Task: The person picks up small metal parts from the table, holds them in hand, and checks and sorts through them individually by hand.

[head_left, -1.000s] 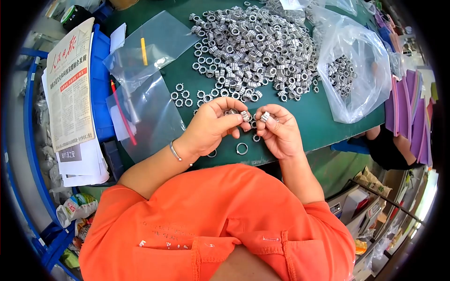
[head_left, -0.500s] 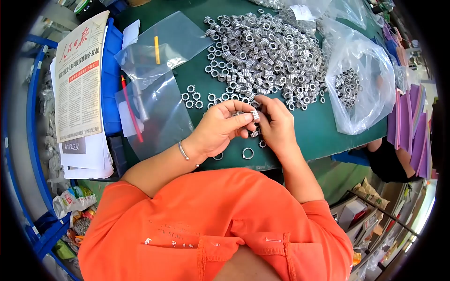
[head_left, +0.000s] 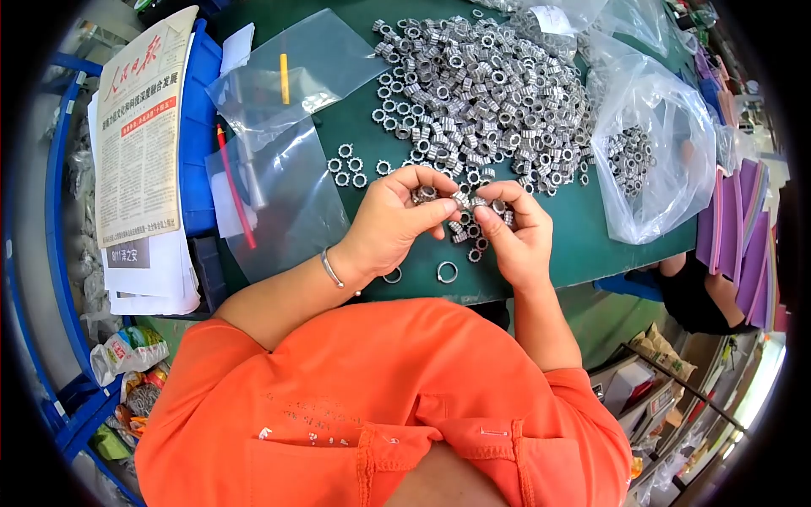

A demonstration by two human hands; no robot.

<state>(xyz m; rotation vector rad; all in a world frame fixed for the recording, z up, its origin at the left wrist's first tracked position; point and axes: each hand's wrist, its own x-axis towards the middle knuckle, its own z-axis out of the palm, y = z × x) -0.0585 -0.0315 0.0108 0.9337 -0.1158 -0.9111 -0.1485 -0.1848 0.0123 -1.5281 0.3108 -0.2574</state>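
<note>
My left hand [head_left: 404,211] pinches a small toothed metal ring [head_left: 460,199] between thumb and index finger, with another ring [head_left: 425,194] under its curled fingers. Close beside it, my right hand [head_left: 517,232] holds a metal ring between thumb and forefinger, partly hidden by the fingertips. The two hands nearly meet. Several rings [head_left: 475,243] lie on the green table between and below them. A large pile of toothed metal rings [head_left: 498,93] spreads beyond the hands. A plain thin hoop [head_left: 447,271] rests near the table edge.
Clear plastic sheets [head_left: 291,194] with a yellow stick [head_left: 285,80] and a red pen [head_left: 235,190] lie at the left, beside a newspaper [head_left: 139,144] and a blue bin [head_left: 200,127]. At the right is a clear bag [head_left: 650,211] with rings inside. Someone's arm [head_left: 722,296] shows beyond.
My right hand has gone to the pile side of my left hand and come back beside it, now with a ring at its fingertips. The view has shifted slightly.
</note>
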